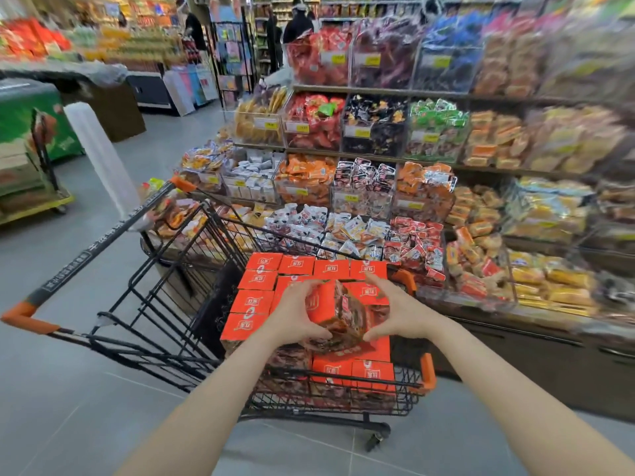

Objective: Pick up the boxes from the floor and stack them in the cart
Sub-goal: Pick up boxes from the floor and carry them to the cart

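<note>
We are in a supermarket: tiered shelves hold clear bins of wrapped snacks with yellow price tags, a wire shopping cart stands on the grey tiled floor, and blurred figures, probably shoppers, stand down the aisle.

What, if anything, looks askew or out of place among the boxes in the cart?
One orange box sits tilted, a corner up, above the flat rows of stacked boxes in the cart. It is not loose: the left hand and right hand hold it from either side, not yet set down.
</note>
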Motion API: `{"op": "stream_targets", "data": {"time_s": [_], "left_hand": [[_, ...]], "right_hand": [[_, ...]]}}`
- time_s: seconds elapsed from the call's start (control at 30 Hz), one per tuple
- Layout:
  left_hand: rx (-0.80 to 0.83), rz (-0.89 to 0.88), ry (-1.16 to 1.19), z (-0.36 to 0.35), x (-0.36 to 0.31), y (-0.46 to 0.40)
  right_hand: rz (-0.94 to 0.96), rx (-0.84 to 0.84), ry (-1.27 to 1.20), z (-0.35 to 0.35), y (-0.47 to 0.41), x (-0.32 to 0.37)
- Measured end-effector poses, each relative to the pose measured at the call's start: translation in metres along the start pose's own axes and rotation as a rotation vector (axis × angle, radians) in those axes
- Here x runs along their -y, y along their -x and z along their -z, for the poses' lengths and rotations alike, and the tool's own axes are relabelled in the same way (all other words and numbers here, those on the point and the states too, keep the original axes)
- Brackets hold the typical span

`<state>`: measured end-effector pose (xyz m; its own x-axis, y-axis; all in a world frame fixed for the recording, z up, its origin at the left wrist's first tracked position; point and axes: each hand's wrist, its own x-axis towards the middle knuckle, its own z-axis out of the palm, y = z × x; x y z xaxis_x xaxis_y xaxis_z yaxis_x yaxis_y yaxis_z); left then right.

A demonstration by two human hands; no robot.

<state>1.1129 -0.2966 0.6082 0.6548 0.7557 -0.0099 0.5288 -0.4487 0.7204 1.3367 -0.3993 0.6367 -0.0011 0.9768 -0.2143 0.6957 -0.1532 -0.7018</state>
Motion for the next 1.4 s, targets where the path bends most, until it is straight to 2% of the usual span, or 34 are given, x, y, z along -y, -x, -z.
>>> {"op": "stream_targets", "data": {"time_s": [0.1,0.27,0.47,0.67,0.8,1.03,1.3,1.4], "left_hand": [[0.005,-0.081,-0.095,-0.019,0.000,-0.016],[0.061,-0.142,-0.245,-0.047,0.004,-0.036],[0.091,0.016,-0.071,-0.052,0.039,-0.023],[0.172,0.247,-0.307,-0.059,0.122,0.002],[0.300,0.328,-0.447,-0.071,0.136,0.004],[0.416,0.349,-0.571,-0.080,0.142,0.001],[0.403,0.362,-0.490,-0.075,0.137,0.002],[0.330,0.293,-0.507,-0.064,0.132,-0.004]], "right_hand": [[0.042,0.026,0.145,-0.001,-0.011,0.000],[-0.004,0.052,0.172,-0.004,-0.028,-0.016],[-0.123,0.124,0.180,-0.022,-0.040,-0.061],[-0.165,0.145,0.090,-0.052,-0.050,-0.100],[-0.131,0.190,0.065,-0.089,-0.068,-0.112],[-0.107,0.139,0.157,-0.124,-0.091,-0.121],[-0.107,0.162,0.324,-0.117,-0.088,-0.114],[-0.077,0.096,0.407,-0.097,-0.082,-0.101]]}}
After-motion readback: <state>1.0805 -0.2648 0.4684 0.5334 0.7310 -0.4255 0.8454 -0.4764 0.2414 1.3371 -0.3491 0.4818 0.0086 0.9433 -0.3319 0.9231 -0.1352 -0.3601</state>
